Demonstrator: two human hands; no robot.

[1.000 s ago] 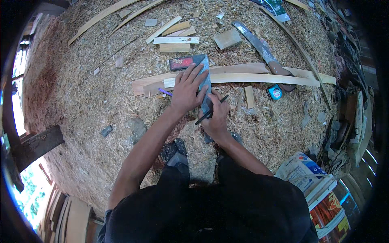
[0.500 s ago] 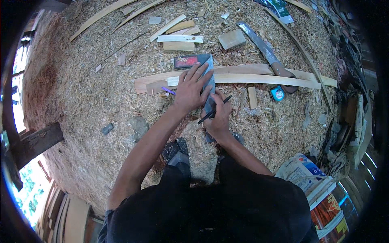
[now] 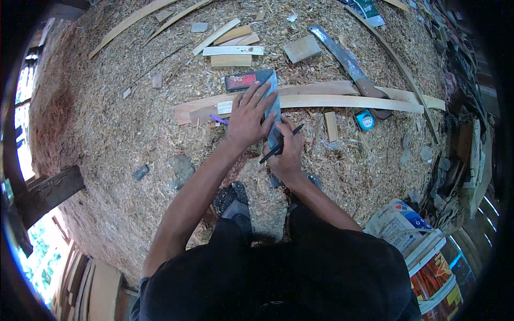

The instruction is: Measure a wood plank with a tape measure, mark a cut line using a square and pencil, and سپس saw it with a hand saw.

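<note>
My left hand (image 3: 249,115) lies with fingers stretched out across a metal try square (image 3: 272,79) with a red panel in its dark stock and the pale wooden strips (image 3: 348,101) under it. My right hand (image 3: 288,147), just below and to the right, grips a black pen or pencil (image 3: 266,157) slantwise, its fingers against the square's blade. A purple pen (image 3: 218,119) lies by my left hand. To the right are a small wood block (image 3: 331,127), a turquoise tape measure (image 3: 364,121) and a long blade tool (image 3: 342,59), its handle end by the strips.
Wood shavings (image 3: 123,134) cover the ground. Offcuts (image 3: 230,60), a block (image 3: 302,49) and long curved-looking strips (image 3: 128,28) lie beyond. A post and beam (image 3: 51,190) stand at left, stacked boards (image 3: 101,283) at lower left, and buckets (image 3: 399,230) at lower right.
The view has shifted very slightly back and forth. My hands, the square and the pencil look almost unmoved relative to one another.
</note>
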